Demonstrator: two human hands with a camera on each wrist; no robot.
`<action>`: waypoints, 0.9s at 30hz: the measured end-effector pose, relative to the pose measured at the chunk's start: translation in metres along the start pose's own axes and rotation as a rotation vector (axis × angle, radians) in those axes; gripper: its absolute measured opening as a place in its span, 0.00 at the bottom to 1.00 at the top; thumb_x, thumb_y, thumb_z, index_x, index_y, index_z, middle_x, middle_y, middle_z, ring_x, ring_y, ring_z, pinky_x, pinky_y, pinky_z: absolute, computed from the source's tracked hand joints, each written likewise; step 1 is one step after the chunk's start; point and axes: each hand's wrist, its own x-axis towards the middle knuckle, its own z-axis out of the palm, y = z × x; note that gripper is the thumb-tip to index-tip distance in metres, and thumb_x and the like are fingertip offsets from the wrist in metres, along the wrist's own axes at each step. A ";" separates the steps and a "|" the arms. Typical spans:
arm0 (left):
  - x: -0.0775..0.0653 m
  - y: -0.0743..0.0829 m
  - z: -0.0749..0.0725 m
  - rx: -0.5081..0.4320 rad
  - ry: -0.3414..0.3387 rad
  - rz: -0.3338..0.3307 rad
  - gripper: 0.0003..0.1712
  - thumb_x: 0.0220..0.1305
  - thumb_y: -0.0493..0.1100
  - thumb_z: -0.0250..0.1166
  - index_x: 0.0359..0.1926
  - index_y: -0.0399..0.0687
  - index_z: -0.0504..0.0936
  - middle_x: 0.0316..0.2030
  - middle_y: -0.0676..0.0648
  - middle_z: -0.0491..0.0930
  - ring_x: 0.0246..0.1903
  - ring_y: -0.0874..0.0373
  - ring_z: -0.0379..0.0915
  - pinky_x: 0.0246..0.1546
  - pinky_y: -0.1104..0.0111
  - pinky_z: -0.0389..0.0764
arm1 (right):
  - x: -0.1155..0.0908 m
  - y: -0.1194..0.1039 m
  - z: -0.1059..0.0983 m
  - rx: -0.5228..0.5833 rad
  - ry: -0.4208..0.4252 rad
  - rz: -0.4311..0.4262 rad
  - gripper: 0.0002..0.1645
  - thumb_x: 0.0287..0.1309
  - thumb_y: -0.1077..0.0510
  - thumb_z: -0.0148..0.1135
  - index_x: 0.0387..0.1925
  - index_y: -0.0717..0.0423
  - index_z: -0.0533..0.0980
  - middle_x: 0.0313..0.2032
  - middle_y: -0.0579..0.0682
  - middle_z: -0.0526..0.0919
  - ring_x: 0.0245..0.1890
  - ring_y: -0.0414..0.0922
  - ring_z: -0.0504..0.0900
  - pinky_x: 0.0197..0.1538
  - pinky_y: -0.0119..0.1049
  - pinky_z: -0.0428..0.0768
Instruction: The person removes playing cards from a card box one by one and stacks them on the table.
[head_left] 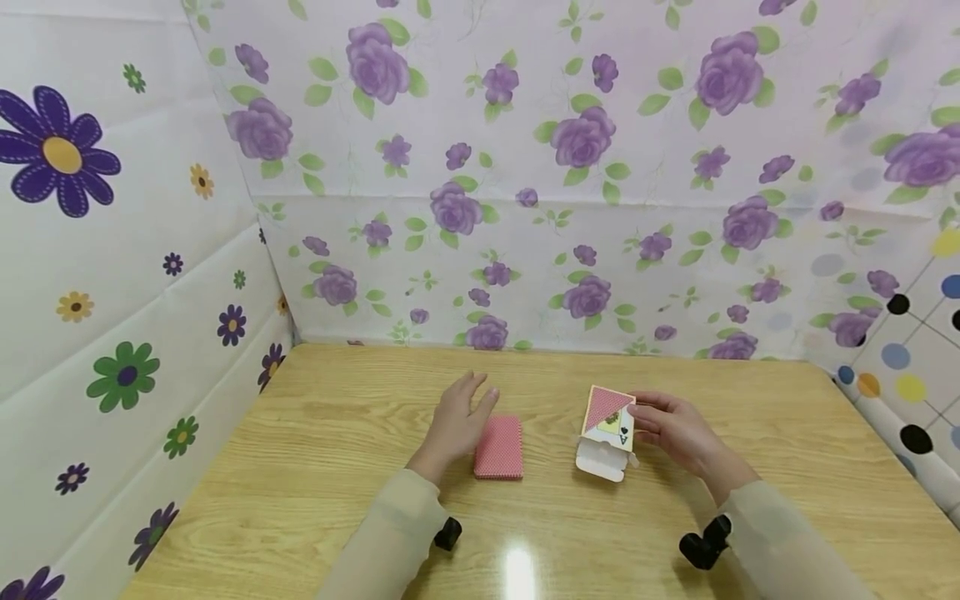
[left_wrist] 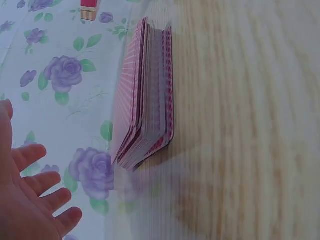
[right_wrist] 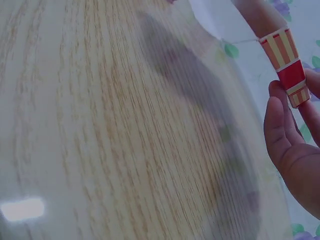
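A deck of playing cards (head_left: 499, 448) with red patterned backs lies on the table, stacked but with slightly uneven edges in the left wrist view (left_wrist: 150, 95). Just left of it, my left hand (head_left: 457, 421) hovers with its fingers spread and relaxed, holding nothing. My right hand (head_left: 681, 432) grips a card box (head_left: 609, 421) by its right side, between thumb and fingers. The box shows an ace and a red pattern, and its flap hangs open toward me. Striped and red edges of the box (right_wrist: 291, 72) appear in the right wrist view, held above the table.
The wooden table (head_left: 337, 433) runs back to a hanging cloth (head_left: 525, 250) with purple roses. Another flowered cloth (head_left: 150, 292) borders the left, and a dotted one (head_left: 915, 358) the right. Black wrist devices (head_left: 705, 543) sit under both sleeves.
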 end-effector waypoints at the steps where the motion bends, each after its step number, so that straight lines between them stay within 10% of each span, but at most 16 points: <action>1: 0.000 0.000 -0.001 0.005 -0.001 0.004 0.36 0.71 0.63 0.42 0.70 0.47 0.60 0.72 0.39 0.51 0.71 0.39 0.43 0.66 0.37 0.50 | 0.001 0.000 0.000 -0.009 -0.002 -0.004 0.38 0.63 0.53 0.59 0.67 0.66 0.56 0.43 0.38 0.80 0.41 0.36 0.82 0.48 0.37 0.81; 11: -0.002 0.000 -0.008 0.070 -0.009 0.060 0.37 0.71 0.64 0.41 0.71 0.48 0.57 0.73 0.41 0.47 0.72 0.40 0.40 0.66 0.37 0.47 | 0.004 0.001 0.004 -0.105 0.041 0.024 0.43 0.62 0.51 0.60 0.70 0.65 0.53 0.53 0.46 0.75 0.43 0.37 0.81 0.52 0.39 0.80; 27: -0.005 -0.004 -0.015 0.111 0.004 0.084 0.37 0.70 0.66 0.41 0.72 0.52 0.57 0.74 0.43 0.45 0.73 0.41 0.38 0.66 0.37 0.47 | 0.011 0.005 0.014 -0.188 0.121 0.050 0.36 0.62 0.56 0.60 0.66 0.69 0.60 0.39 0.47 0.83 0.32 0.40 0.83 0.39 0.37 0.84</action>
